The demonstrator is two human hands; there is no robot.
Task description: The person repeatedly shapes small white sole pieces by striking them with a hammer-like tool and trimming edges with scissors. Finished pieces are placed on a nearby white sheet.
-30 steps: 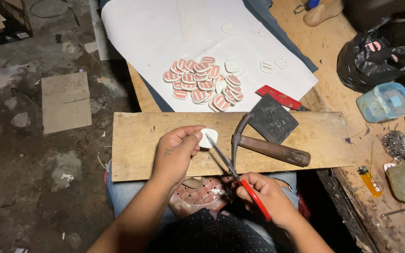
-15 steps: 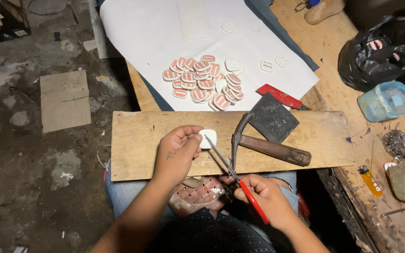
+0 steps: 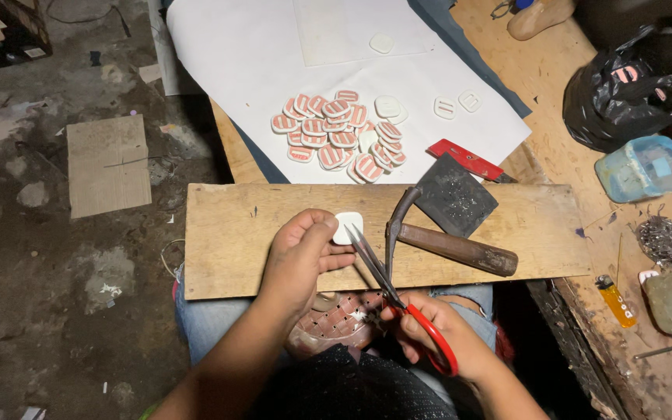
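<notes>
A: Camera position?
B: Single head-worn view, facing steeply down, close above the wooden board (image 3: 274,233) across the lap.
A: Shared coverage?
B: None; only one view exists.

Both forearms enter from 6 o'clock, converging toward frame centre. Left forearm runs up toward 1 o'clock, wrist roughly straight, left hand (image 3: 299,253) back-up to the camera, fingers curled, thumb and fingertips pinched together at its 2 o'clock edge. Right forearm comes in from 5 o'clock, angled toward 11 o'clock; right hand (image 3: 439,338) sits lower and closer to the body, knuckles up, fingers curled into a closed grip. Hands are near each other, not touching; right sits at 4 o'clock from left.
</notes>
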